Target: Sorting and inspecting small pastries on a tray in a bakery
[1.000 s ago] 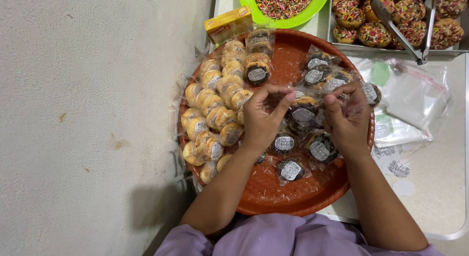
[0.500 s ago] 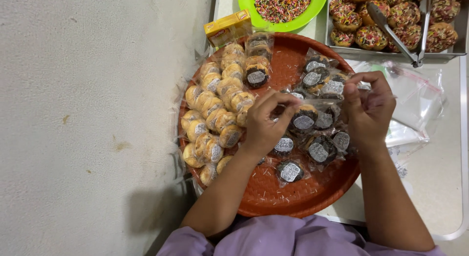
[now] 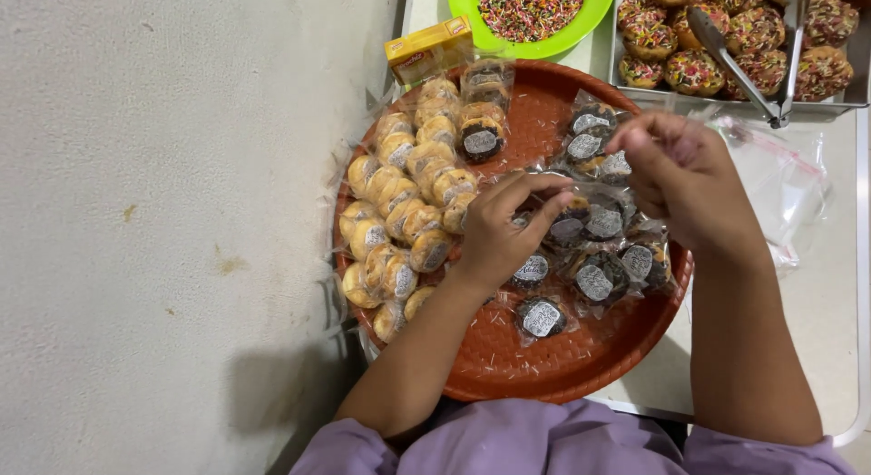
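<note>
A round orange-red tray [image 3: 544, 366] holds golden wrapped pastries [image 3: 408, 203] along its left side and dark-topped wrapped pastries [image 3: 594, 280] with round labels at the centre and right. My left hand [image 3: 499, 235] rests over the tray's middle, fingers pinching the clear wrapper of one dark pastry [image 3: 570, 223]. My right hand [image 3: 685, 180] hovers above the tray's right part, its fingertips closed on the other end of that same clear wrapper. My hands hide part of the pastry.
A green bowl of coloured sprinkles [image 3: 531, 8] and a small yellow box [image 3: 428, 48] lie behind the tray. A metal tray of sprinkled doughnuts [image 3: 735, 48] with tongs [image 3: 744, 62] sits at the back right. Clear plastic bags [image 3: 776, 180] lie on the white table; a grey surface [image 3: 181, 212] fills the left.
My right hand has moved up and to the right, away from my left hand, stretching the clear wrapper between them. My left hand stayed over the tray's middle.
</note>
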